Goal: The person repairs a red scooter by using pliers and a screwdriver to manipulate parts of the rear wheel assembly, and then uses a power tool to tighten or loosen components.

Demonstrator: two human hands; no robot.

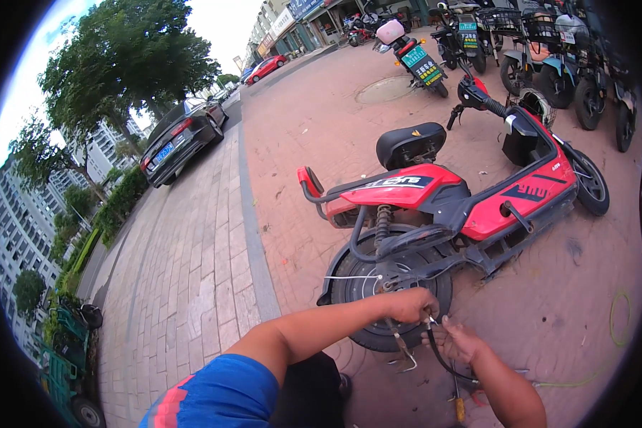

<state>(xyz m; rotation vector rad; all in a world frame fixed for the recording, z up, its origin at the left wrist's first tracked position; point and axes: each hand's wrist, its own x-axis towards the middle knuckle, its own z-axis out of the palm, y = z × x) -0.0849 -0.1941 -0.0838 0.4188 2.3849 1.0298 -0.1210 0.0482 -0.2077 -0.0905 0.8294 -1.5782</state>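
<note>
Beside the rear wheel (435, 274) of a red electric scooter (406, 187), both my hands are close together. My left hand (410, 305) is closed in a pinch at the metal-tipped end of a black hose (442, 362). My right hand (460, 341) has its fingers curled about the same hose, just below that end. From there the hose bends down past my right wrist and meets a thin yellow-green hose (574, 384). A rusty metal stand (401, 341) juts from the wheel hub between my left forearm and the ground.
A yellow-handled tool (460, 409) lies below my hands among other small tools. Parked scooters (556, 71) line the upper right; another scooter (422, 65) stands beyond the red one. A black car (182, 139) and a green three-wheeled cart (68, 364) are to the left.
</note>
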